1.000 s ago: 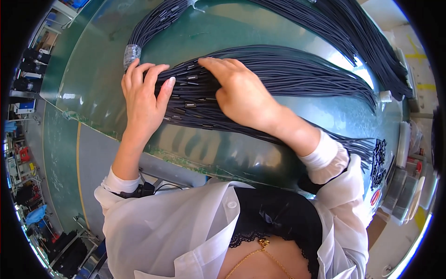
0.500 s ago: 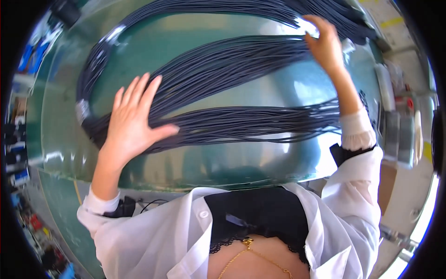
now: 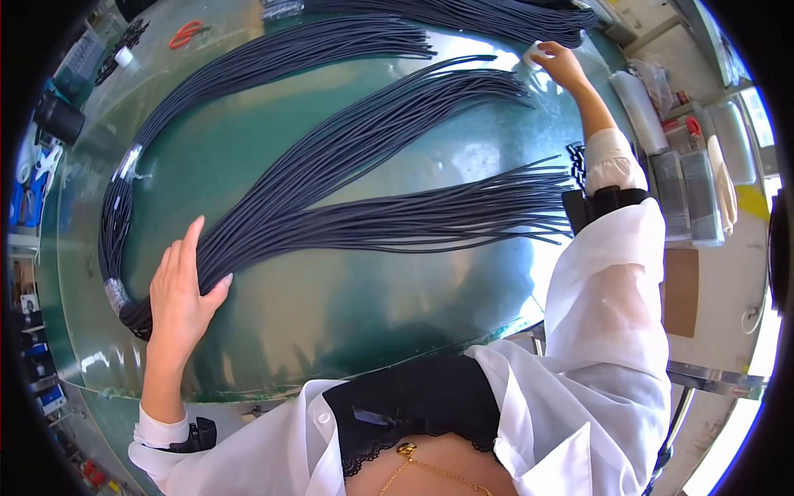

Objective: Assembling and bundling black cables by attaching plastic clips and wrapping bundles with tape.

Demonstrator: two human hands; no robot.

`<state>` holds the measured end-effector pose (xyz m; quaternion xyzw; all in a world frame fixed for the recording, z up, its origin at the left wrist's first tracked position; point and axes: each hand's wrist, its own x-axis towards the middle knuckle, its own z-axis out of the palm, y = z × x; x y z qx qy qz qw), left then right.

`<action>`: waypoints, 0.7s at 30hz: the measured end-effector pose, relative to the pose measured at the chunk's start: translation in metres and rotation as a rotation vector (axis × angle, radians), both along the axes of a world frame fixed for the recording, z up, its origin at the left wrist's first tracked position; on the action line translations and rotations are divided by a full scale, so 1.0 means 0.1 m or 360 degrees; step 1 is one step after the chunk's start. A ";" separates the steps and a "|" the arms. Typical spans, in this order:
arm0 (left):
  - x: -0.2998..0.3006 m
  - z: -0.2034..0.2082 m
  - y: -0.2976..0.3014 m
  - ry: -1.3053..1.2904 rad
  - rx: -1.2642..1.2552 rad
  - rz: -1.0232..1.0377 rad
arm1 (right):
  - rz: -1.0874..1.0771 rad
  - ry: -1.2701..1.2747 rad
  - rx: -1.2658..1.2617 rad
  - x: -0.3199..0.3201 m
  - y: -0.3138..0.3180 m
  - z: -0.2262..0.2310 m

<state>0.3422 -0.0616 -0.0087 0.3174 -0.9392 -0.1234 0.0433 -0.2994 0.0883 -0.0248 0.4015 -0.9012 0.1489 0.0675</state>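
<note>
A long bundle of thin dark grey cables [image 3: 298, 198] lies across the table. It bends at the left and fans into two branches of loose ends at the right. My left hand [image 3: 176, 293] rests on the bundle near the bend, fingers stretched out and thumb apart. At the far right, my right hand [image 3: 562, 68] pinches a small white roll of tape [image 3: 533, 54] near the table's far side. Clear wrapping [image 3: 116, 293] binds the bundle left of my left hand, and another clear band [image 3: 128, 161] sits farther up the curve.
Another dark cable bundle [image 3: 488, 18] lies along the far edge. Orange-handled scissors [image 3: 186, 34] and a small white roll [image 3: 123, 56] are at the far left. Clear plastic boxes [image 3: 691, 198] and a clear plastic roll [image 3: 638, 112] stand on the right.
My right hand has moved from beside the far cable ends to the white roll and taken hold of it. My left hand has slid left and nearer along the bundle.
</note>
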 end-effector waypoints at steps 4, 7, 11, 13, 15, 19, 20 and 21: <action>-0.03 -0.10 -0.06 0.0032 -0.0161 -0.0009 | -0.0186 0.0119 -0.0005 0.06 -0.03 0.05; 0.02 -0.01 -0.02 0.0062 -0.0266 -0.0020 | -0.0300 0.0180 -0.0134 0.18 -0.02 0.21; -0.17 0.11 -0.03 0.0088 -0.0323 -0.0095 | -0.0231 0.0000 -0.0341 0.37 -0.05 0.07; -0.29 0.25 0.09 0.0233 -0.0427 -0.0213 | -0.0027 -0.0466 -0.0575 0.75 -0.11 0.19; -0.45 0.33 0.10 0.0582 -0.0209 -0.0217 | 0.0321 -0.1076 -0.0797 1.39 -0.18 0.43; -0.84 0.41 0.10 0.1166 0.0001 -0.0338 | 0.0795 -0.1397 -0.0792 2.66 -0.42 0.69; -0.95 0.49 0.17 0.1231 -0.0030 -0.0352 | 0.0902 -0.1480 -0.0787 2.89 -0.41 0.76; -1.08 0.57 0.22 0.1290 -0.0069 -0.0378 | 0.1007 -0.1559 -0.0792 3.06 -0.40 0.79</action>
